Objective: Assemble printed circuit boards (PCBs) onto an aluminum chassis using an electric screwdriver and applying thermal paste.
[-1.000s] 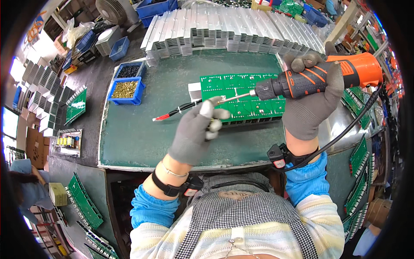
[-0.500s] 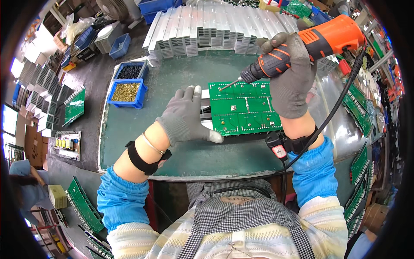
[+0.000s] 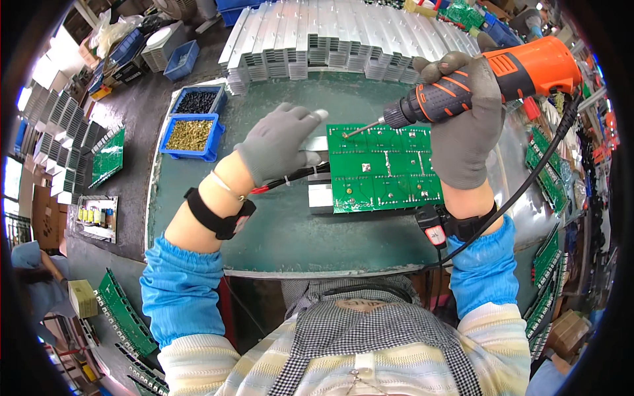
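Note:
My right hand (image 3: 467,119), in a grey glove, grips an orange-and-black electric screwdriver (image 3: 528,69). Its thin bit slants down to a screw at the upper left corner of a green circuit board (image 3: 378,173). The board lies over silver aluminium heat sinks (image 3: 321,195), which stick out at its left side. My left hand (image 3: 281,140), gloved too, is at the board's left edge over a heat sink, thumb and fingers apart. I see nothing held in it. Red and black wires (image 3: 290,177) run out from under the board below this hand.
Blue bins hold brass-coloured screws (image 3: 190,135) and black parts (image 3: 197,101) at the left. Stacked aluminium heat sinks (image 3: 343,39) line the table's back. A black cable (image 3: 528,173) hangs from the screwdriver past my right forearm. More green boards (image 3: 124,310) stand at both sides.
My left hand has drawn up and away from the board's lower left corner, uncovering the wires and a heat sink. The screwdriver bit stays at the board's upper left corner.

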`<action>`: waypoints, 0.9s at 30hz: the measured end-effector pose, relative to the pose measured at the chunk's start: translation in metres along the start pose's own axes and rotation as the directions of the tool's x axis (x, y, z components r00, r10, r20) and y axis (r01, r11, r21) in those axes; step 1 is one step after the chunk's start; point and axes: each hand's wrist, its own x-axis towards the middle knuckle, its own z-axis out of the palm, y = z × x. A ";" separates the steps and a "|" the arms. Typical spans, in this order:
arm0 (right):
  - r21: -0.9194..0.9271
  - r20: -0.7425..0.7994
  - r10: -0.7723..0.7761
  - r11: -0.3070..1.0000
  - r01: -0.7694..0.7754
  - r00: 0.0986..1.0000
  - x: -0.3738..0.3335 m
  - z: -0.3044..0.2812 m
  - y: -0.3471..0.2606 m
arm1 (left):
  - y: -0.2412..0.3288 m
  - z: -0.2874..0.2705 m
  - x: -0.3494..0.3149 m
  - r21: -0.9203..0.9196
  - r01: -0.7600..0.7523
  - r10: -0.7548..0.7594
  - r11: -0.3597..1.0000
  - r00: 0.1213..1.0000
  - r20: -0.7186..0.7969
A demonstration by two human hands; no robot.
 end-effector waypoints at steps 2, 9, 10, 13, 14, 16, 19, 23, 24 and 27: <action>0.019 -0.007 0.015 1.000 -0.014 1.000 0.000 -0.001 0.000 | -0.003 0.000 0.009 0.032 -0.046 0.044 0.998 0.998 0.044; -0.010 0.002 -0.015 1.000 0.015 1.000 -0.001 0.000 0.008 | 0.000 0.003 0.008 0.067 -0.084 0.077 0.994 0.992 0.095; -0.003 -0.003 -0.019 1.000 0.019 1.000 -0.001 0.000 0.009 | 0.000 0.003 0.008 0.075 -0.081 0.075 0.994 0.993 0.087; -0.024 0.013 0.004 1.000 -0.004 1.000 0.000 0.000 0.008 | -0.001 0.005 0.008 0.071 -0.094 0.088 0.993 0.993 0.080; -0.015 0.020 0.007 1.000 -0.006 1.000 0.000 0.001 0.007 | -0.001 0.006 0.008 0.083 -0.093 0.087 0.992 0.993 0.076; -0.029 0.115 0.046 0.999 -0.043 0.992 0.001 0.003 0.002 | 0.000 0.007 0.007 0.095 -0.094 0.088 0.991 0.994 0.070; -0.125 0.402 0.066 0.992 -0.017 0.913 0.002 0.009 -0.009 | 0.004 0.009 0.005 0.075 -0.086 0.085 0.993 0.996 0.017; -0.314 0.594 0.284 0.943 -0.109 0.753 0.008 0.028 -0.015 | 0.012 0.011 -0.011 -0.049 0.054 -0.059 0.997 0.992 -0.114; -0.296 0.527 0.285 0.945 -0.142 0.801 0.009 0.035 -0.013 | 0.013 0.012 -0.017 -0.113 0.143 -0.160 0.983 0.975 -0.153; -0.215 0.492 0.207 0.970 -0.113 0.846 0.021 0.048 -0.006 | 0.006 0.013 -0.046 -0.890 0.270 -0.540 0.367 0.841 0.032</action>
